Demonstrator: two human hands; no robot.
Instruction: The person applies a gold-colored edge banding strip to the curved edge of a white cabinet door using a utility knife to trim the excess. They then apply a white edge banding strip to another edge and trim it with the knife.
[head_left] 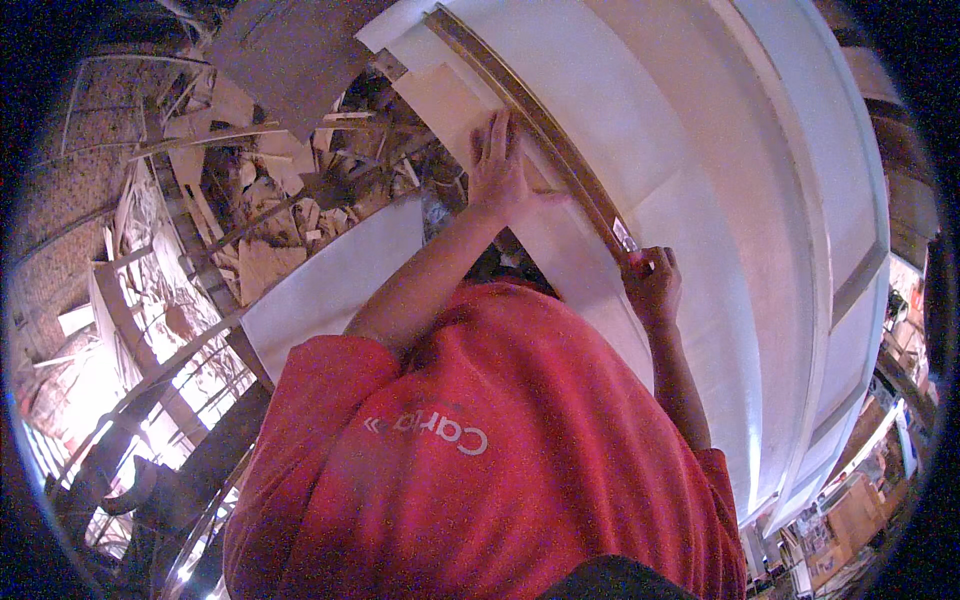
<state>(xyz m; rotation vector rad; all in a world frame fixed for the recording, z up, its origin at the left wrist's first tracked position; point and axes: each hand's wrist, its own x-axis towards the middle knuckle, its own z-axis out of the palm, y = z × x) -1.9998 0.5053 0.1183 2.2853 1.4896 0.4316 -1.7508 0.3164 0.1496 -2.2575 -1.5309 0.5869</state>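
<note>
My left hand lies flat on a pale thin board, its fingers stretched out and the thumb apart toward a long brown strip. The strip runs from the far edge toward me across the pale sheets. At its near end my right hand is closed, with the fingers curled in. A small shiny piece shows just beyond these fingers, against the strip's end. What the right hand grips is mostly hidden, and I cannot tell its kind.
Large pale sheets lie stacked to the right, with a raised edge along them. Broken wood scraps are heaped at the left, next to another pale panel. A dark brown sheet stands at the far left.
</note>
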